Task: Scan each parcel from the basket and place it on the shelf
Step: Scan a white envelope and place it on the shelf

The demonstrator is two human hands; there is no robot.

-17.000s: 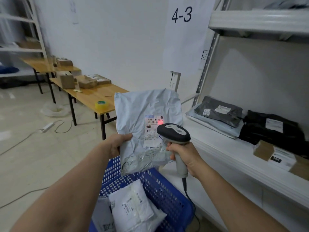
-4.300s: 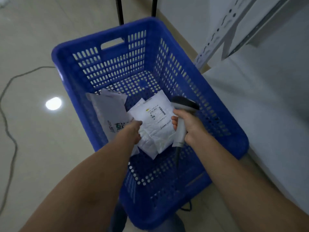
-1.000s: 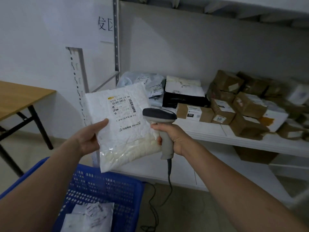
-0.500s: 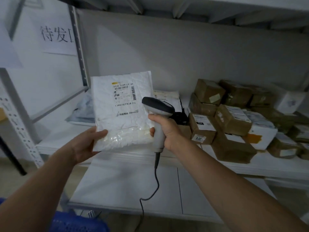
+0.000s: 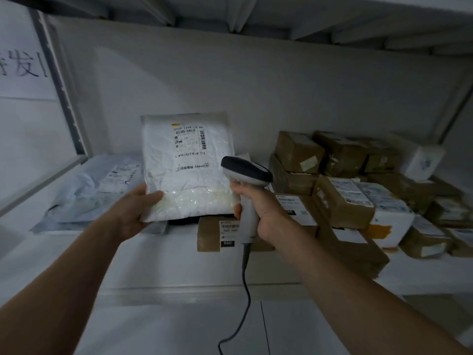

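Note:
My left hand [image 5: 135, 211] grips the lower left corner of a white padded parcel [image 5: 188, 170] and holds it upright above the white shelf [image 5: 163, 260], its printed label facing me. My right hand [image 5: 258, 208] is wrapped round the handle of a grey barcode scanner [image 5: 245, 175], whose dark head sits just right of the parcel's label. The scanner's cable hangs down from the handle. The basket is out of view.
A pale blue-grey mailer bag [image 5: 94, 193] lies on the shelf at the left. Several brown cardboard boxes [image 5: 340, 198] and white boxes [image 5: 386, 208] are stacked on the right. A labelled brown box [image 5: 220, 234] lies under the parcel. A lower shelf board [image 5: 179, 329] shows below.
I have stepped closer to the shelf. The parcel and scanner have moved forward and now hang over the shelf's left middle; the basket has left the view.

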